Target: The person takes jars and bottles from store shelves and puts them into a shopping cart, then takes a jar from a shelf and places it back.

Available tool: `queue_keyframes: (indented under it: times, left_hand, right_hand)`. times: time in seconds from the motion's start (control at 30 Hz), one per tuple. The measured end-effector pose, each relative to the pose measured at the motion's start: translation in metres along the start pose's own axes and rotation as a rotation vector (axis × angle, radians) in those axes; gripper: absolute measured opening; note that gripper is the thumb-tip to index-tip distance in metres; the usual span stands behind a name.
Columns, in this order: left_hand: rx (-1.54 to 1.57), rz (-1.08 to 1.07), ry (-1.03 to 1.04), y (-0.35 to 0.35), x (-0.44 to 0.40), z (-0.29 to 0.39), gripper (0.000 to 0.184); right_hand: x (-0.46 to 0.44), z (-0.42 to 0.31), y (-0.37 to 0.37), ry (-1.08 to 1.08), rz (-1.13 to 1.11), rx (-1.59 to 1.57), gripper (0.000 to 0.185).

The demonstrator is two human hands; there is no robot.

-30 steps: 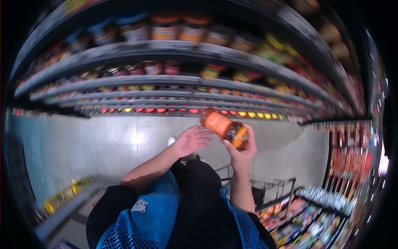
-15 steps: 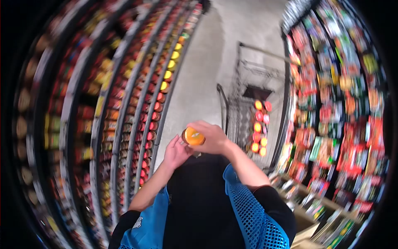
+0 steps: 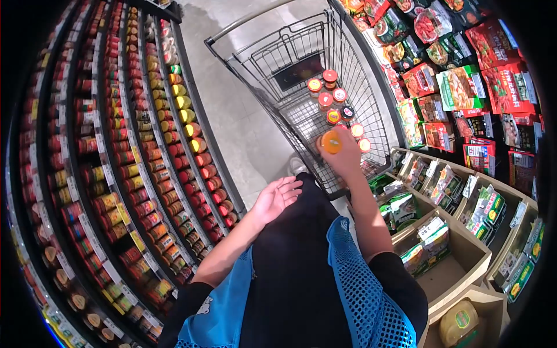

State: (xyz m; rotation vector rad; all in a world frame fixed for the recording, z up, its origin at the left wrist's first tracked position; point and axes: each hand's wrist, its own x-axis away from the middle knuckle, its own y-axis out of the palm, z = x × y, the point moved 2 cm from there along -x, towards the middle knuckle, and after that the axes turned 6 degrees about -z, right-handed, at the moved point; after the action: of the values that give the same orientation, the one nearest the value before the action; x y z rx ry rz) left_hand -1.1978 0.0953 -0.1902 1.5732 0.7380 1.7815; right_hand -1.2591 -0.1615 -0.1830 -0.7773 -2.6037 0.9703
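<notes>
A jar with an orange lid (image 3: 331, 142) is gripped in my right hand (image 3: 347, 155), over the near part of the shopping cart (image 3: 261, 93). Palm up and with its fingers apart, my left hand (image 3: 278, 198) holds nothing beside my dark clothing. Several jars stand in the cart beyond my right hand, among them a red-lidded jar (image 3: 330, 76) and a black-lidded jar (image 3: 347, 112). The lower part of the held jar is partly hidden by my fingers.
Shelves of lidded jars (image 3: 197, 145) run along the left. On the right hang food packets (image 3: 458, 87), above open cardboard boxes (image 3: 464, 255) holding more packets. Grey floor (image 3: 226, 116) lies between shelf and cart.
My right hand has carried the orange-lidded jar away from my left hand, to the right and over the cart. My left hand has let go of it. The view has turned toward the cart.
</notes>
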Motion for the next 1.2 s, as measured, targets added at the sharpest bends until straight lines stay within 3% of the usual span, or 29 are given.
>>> queue_keyframes:
  times: [0.2,0.4,0.57,0.67,0.73,0.83,0.97,1.03,1.2]
  left_hand:
    - [0.043,0.090,0.007,-0.022,0.010,-0.002,0.037]
    - [0.023,0.301,0.077,-0.068,0.034,-0.013,0.036]
    - [-0.294,0.497,0.149,-0.106,0.045,-0.037,0.035]
    - [-0.472,0.687,0.009,-0.163,0.047,-0.072,0.035]
    - [-0.661,0.714,-0.107,-0.150,0.053,-0.071,0.036]
    - [-0.756,0.663,-0.051,-0.191,0.065,-0.102,0.032]
    - [-0.627,0.776,-0.198,-0.225,0.084,-0.128,0.033]
    - [-0.522,0.789,-0.205,-0.207,0.083,-0.116,0.033]
    - [-0.364,0.782,-0.179,-0.204,0.088,-0.114,0.033]
  right_hand:
    - [-0.003,0.082,0.057,0.176,-0.103,0.166,0.059]
    - [-0.019,0.122,0.127,0.231,-0.305,0.099,0.057]
    - [-0.093,0.120,0.174,0.197,-0.343,0.163,0.054]
    - [-0.146,0.128,0.202,0.173,-0.390,0.183,0.057]
    - [-0.175,0.141,0.227,0.126,-0.369,0.224,0.063]
    - [-0.206,0.150,0.245,0.122,-0.397,0.272,0.066]
    - [-0.228,0.168,0.263,0.141,-0.415,0.310,0.067]
    - [-0.233,0.181,0.270,0.206,-0.517,0.357,0.074]
    - [-0.241,0.185,0.275,0.233,-0.424,0.327,0.073]
